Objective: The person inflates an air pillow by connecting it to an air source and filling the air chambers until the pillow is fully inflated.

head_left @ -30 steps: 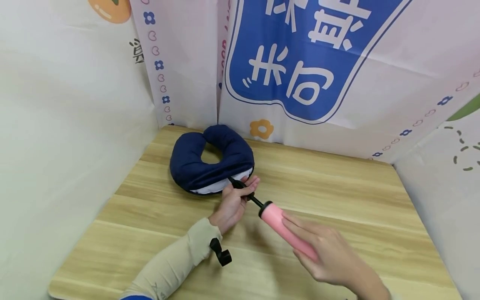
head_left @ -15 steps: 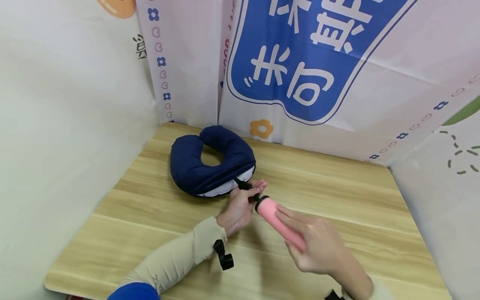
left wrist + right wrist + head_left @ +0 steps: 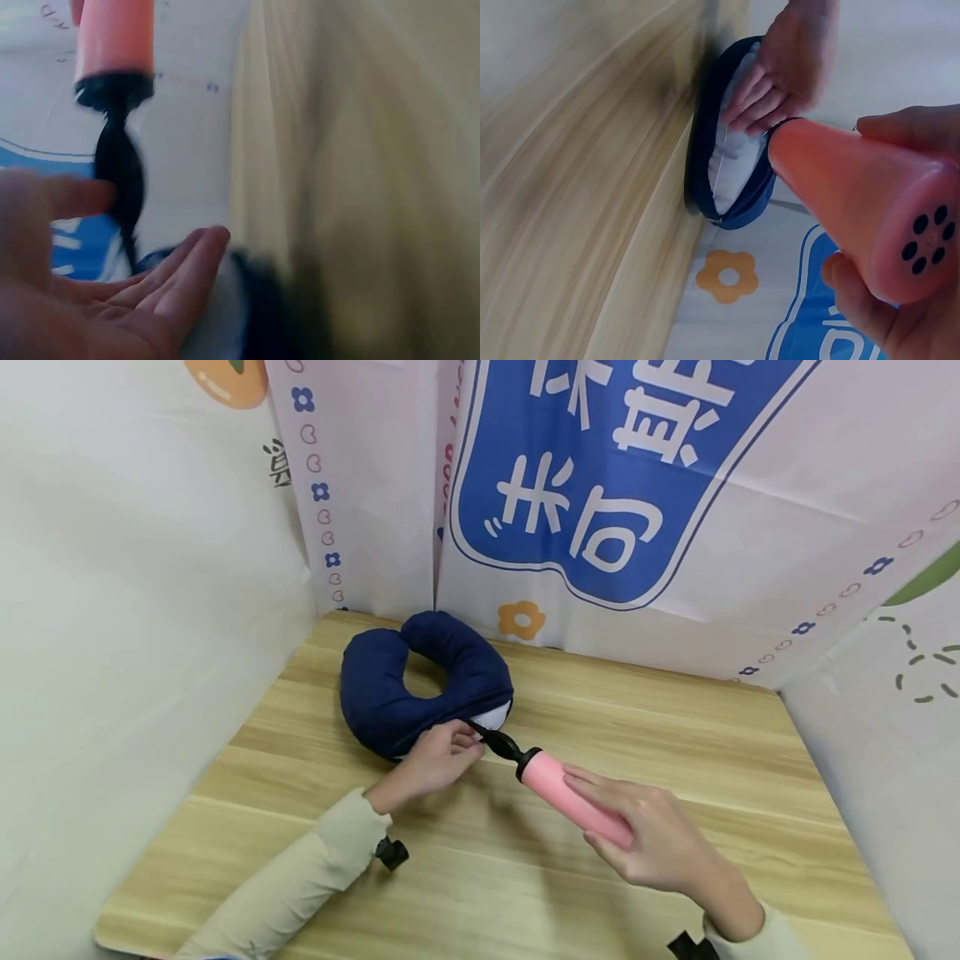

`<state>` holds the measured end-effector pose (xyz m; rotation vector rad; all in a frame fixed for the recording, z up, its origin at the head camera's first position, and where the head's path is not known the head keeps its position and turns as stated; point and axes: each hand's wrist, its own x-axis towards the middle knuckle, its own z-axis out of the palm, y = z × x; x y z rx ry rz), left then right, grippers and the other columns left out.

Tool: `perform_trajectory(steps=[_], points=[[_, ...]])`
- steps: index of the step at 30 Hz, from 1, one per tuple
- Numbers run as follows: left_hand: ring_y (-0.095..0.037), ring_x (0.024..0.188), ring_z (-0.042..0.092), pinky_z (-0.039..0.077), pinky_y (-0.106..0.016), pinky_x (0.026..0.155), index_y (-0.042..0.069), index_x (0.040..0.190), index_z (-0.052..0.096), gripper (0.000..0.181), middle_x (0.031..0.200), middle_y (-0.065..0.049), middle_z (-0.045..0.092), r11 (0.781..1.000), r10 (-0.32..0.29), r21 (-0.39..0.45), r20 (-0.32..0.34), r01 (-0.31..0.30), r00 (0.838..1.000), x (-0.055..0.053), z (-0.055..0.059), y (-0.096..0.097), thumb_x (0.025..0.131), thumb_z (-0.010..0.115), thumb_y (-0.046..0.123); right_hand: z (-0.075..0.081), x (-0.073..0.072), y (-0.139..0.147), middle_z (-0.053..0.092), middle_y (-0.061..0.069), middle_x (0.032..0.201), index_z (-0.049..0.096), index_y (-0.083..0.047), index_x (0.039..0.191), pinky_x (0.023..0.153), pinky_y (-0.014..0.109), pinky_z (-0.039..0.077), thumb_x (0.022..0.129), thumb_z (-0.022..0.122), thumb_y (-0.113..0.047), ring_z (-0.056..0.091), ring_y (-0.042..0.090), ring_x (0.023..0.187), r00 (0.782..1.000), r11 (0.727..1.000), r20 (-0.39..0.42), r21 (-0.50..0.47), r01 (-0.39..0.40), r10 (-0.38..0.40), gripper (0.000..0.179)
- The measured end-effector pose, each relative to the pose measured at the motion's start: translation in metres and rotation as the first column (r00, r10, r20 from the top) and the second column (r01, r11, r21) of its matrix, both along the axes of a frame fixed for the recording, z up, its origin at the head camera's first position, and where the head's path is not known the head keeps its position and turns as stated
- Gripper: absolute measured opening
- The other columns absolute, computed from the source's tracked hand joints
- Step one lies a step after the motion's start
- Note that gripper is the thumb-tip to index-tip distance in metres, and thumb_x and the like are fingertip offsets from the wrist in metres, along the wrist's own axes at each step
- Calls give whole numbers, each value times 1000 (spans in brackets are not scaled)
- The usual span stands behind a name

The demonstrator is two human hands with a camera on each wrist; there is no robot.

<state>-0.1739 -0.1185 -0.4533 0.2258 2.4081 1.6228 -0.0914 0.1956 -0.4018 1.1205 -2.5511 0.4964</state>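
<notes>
A navy U-shaped neck pillow (image 3: 375, 693) lies at the back left of the table, its near side unzipped with white lining (image 3: 492, 717) showing. My right hand (image 3: 652, 835) grips the pink barrel of a hand pump (image 3: 570, 797). The pump's black nozzle (image 3: 501, 743) points into the pillow's opening; its tip is hidden. At that opening is my left hand (image 3: 442, 756). Its fingers (image 3: 184, 281) look extended in the left wrist view, with the thumb near the nozzle. In the right wrist view, those fingers lie by the white lining (image 3: 735, 169).
The wooden table (image 3: 675, 752) meets a printed cloth wall (image 3: 675, 568) behind the pillow. White walls stand to the left (image 3: 150, 568) and right (image 3: 885, 760). Black camera mounts (image 3: 392, 853) are strapped to both wrists.
My left hand has let go of the pump's nozzle end and moved left to the pillow's opening. The pump slid in toward the pillow, then back slightly, in my right hand.
</notes>
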Motion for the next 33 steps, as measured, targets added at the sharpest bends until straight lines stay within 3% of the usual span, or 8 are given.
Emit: perform_trajectory(steps=[4, 10, 12, 14, 18, 26, 30, 33], points=[[-23, 108, 76, 63, -37, 94, 0, 131, 65, 34, 119, -10, 76, 970, -30, -240, -321, -51, 947, 0, 7, -10, 100, 67, 14, -1, 0, 11, 68, -7, 145, 66, -22, 145, 79, 38, 63, 81, 83, -22, 76, 16, 113, 1000, 1000, 14, -2, 14, -14, 66], [-25, 106, 67, 60, -37, 91, 0, 129, 69, 36, 121, -11, 71, 846, -220, -497, -657, -194, 721, -7, 5, -17, 94, 75, 7, -2, -4, 20, 68, -5, 146, 63, -22, 148, 73, 31, 58, 82, 83, -22, 74, 10, 106, 999, 1000, 40, 20, 2, -3, 68], [-26, 106, 65, 59, -38, 93, 0, 127, 71, 35, 122, -11, 70, 808, -294, -550, -687, -211, 665, -15, 7, -20, 93, 77, 8, -2, -6, 23, 66, -3, 147, 60, -21, 150, 75, 33, 60, 83, 84, -23, 73, 10, 106, 999, 999, 50, 41, 7, -9, 71], [-25, 105, 65, 58, -37, 92, 2, 124, 73, 31, 120, -10, 71, 790, -342, -577, -693, -205, 635, -23, 7, -23, 94, 78, 10, -3, -9, 26, 65, 0, 149, 57, -19, 153, 79, 39, 63, 84, 84, -26, 74, 16, 111, 997, 997, 60, 66, 35, -39, 75], [-24, 105, 66, 59, -37, 91, 3, 119, 75, 28, 116, -9, 71, 800, -353, -573, -691, -180, 631, -36, 8, -28, 94, 80, 14, -13, -17, 24, 66, 8, 147, 55, -12, 153, 77, 43, 62, 83, 86, -31, 75, 23, 112, 983, 984, 123, 129, 123, -139, 79], [-26, 105, 67, 60, -40, 93, 5, 114, 75, 27, 113, -8, 73, 839, -273, -517, -669, -169, 692, -40, 5, -26, 90, 84, 13, -41, -50, 6, 71, -2, 93, 73, -13, 129, 53, 28, 37, 77, 83, -24, 50, 9, 69, 872, 939, 351, 184, 292, -340, 54], [-26, 104, 67, 60, -41, 91, 5, 114, 75, 28, 112, -9, 73, 843, -252, -506, -669, -180, 699, -36, 2, -24, 89, 85, 12, -54, -62, -5, 67, -2, 85, 75, -13, 119, 52, 28, 38, 80, 81, -25, 49, 10, 64, 867, 935, 350, 154, 320, -355, 41], [-26, 102, 67, 60, -40, 89, 5, 113, 75, 27, 111, -9, 72, 840, -250, -509, -671, -188, 699, -34, -1, -25, 89, 84, 11, -57, -68, -22, 76, 5, 102, 73, -8, 128, 58, 33, 48, 85, 81, -29, 61, 14, 75, 886, 942, 318, 103, 320, -336, 49]])
